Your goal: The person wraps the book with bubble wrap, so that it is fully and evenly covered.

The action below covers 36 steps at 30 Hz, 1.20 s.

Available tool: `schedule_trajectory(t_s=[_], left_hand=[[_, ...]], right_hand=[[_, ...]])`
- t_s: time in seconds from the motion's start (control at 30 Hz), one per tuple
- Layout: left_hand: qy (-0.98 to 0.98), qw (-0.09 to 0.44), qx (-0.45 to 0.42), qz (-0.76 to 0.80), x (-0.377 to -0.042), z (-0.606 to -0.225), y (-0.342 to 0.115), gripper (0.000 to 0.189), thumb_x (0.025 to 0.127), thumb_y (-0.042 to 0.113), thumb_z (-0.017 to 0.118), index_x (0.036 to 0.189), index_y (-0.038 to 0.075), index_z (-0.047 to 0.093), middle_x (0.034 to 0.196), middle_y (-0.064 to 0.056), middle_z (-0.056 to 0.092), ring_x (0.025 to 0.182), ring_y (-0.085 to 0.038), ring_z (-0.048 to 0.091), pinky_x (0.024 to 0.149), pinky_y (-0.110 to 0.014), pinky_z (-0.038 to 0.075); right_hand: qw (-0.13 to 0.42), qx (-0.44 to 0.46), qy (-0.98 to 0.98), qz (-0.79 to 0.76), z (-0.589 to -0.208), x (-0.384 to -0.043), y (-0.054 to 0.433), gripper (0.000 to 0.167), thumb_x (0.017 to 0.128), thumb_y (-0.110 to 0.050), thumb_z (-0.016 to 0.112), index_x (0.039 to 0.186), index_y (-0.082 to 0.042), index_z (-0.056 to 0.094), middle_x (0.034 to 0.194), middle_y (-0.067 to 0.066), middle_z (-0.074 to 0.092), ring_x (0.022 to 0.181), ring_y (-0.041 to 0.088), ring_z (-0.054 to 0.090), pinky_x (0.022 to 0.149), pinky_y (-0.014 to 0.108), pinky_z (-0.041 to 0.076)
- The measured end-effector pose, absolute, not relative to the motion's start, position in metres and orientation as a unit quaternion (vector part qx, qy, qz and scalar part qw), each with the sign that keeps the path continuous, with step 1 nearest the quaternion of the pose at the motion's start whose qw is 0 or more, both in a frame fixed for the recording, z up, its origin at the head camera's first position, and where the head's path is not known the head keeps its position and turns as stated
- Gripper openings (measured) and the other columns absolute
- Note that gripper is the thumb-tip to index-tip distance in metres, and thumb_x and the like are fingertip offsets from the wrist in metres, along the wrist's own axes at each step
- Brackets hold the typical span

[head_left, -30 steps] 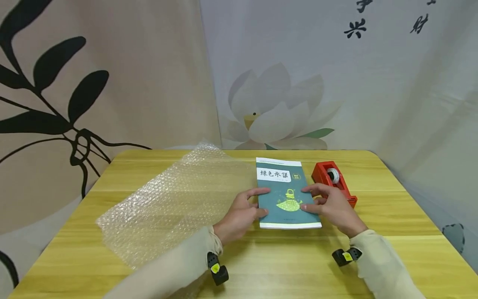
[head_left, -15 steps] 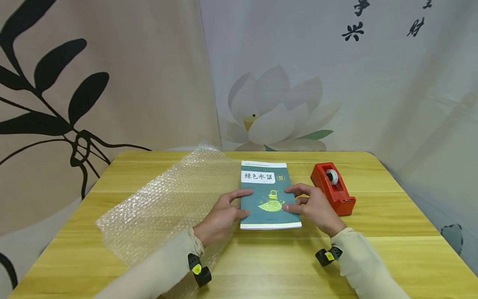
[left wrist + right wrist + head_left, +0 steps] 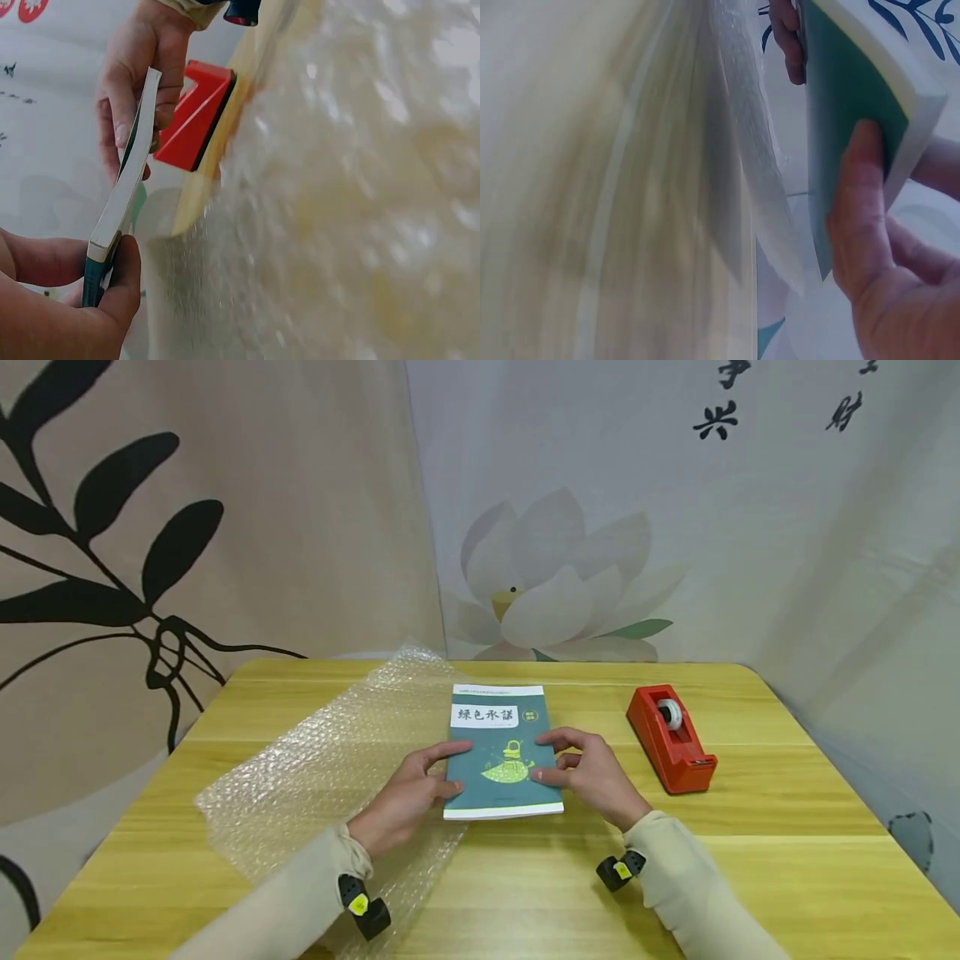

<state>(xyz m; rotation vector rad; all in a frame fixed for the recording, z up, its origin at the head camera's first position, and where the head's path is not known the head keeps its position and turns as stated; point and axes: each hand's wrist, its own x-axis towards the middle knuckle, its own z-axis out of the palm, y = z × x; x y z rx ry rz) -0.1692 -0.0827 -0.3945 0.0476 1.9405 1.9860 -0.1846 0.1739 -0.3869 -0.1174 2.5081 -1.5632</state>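
A green paperback book (image 3: 495,777) with white bands and a yellow-green drawing on its cover is held up between both hands. My left hand (image 3: 408,789) pinches its left edge, thumb on the cover. On the opposite edge my right hand (image 3: 596,772) grips it between thumb and fingers. The left wrist view shows the book (image 3: 124,199) edge-on, slightly bent, raised off the table. Beneath and to the left lies a sheet of bubble wrap (image 3: 315,777), flat on the table, partly hidden by the book and the left arm.
A red tape dispenser (image 3: 671,743) with a white roll stands on the wooden table (image 3: 795,793), right of the right hand. A printed curtain (image 3: 570,510) hangs behind the table's far edge.
Both hands have carried the book leftward, away from the tape dispenser and over the bubble wrap's right part. The grip looks the same. The dispenser is now fully uncovered.
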Motion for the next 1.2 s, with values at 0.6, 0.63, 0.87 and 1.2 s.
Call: schedule_trajectory(t_s=[0.6, 0.63, 0.87, 1.2], left_hand=[[0.709, 0.169, -0.001, 0.685, -0.166, -0.396, -0.117, 0.060, 0.094, -0.011, 0.049, 0.151, 0.008, 0.043, 0.157, -0.020, 0.035, 0.103, -0.012, 0.064, 0.084, -0.023, 0.054], [0.710, 0.168, -0.001, 0.684, -0.166, -0.397, -0.119, 0.060, 0.095, -0.010, 0.049, 0.151, 0.008, 0.043, 0.158, -0.020, 0.034, 0.102, -0.011, 0.063, 0.082, -0.022, 0.054], [0.719, 0.160, -0.003, 0.676, -0.163, -0.398, -0.131, 0.061, 0.094, -0.010, 0.051, 0.151, 0.007, 0.042, 0.158, -0.020, 0.031, 0.103, -0.012, 0.060, 0.080, -0.019, 0.052], [0.727, 0.154, -0.006, 0.669, -0.161, -0.400, -0.145, 0.062, 0.092, -0.011, 0.051, 0.152, 0.005, 0.040, 0.159, -0.020, 0.031, 0.110, -0.014, 0.056, 0.078, -0.018, 0.050]], right_hand=[[0.158, -0.115, 0.793, -0.578, -0.390, -0.187, 0.157, 0.054, 0.088, -0.005, 0.073, 0.140, -0.007, 0.058, 0.141, 0.016, 0.055, 0.097, 0.018, 0.061, 0.081, 0.026, 0.056], [0.160, -0.121, 0.791, -0.578, -0.391, -0.187, 0.156, 0.054, 0.088, -0.005, 0.072, 0.140, -0.006, 0.057, 0.142, 0.017, 0.054, 0.097, 0.018, 0.061, 0.081, 0.026, 0.055], [0.154, -0.143, 0.788, -0.579, -0.399, -0.186, 0.141, 0.056, 0.088, 0.000, 0.071, 0.141, -0.005, 0.055, 0.140, 0.019, 0.053, 0.095, 0.017, 0.060, 0.080, 0.026, 0.056], [0.139, -0.146, 0.790, -0.578, -0.402, -0.183, 0.123, 0.055, 0.086, 0.000, 0.071, 0.140, -0.005, 0.057, 0.140, 0.019, 0.054, 0.090, 0.013, 0.059, 0.075, 0.022, 0.055]])
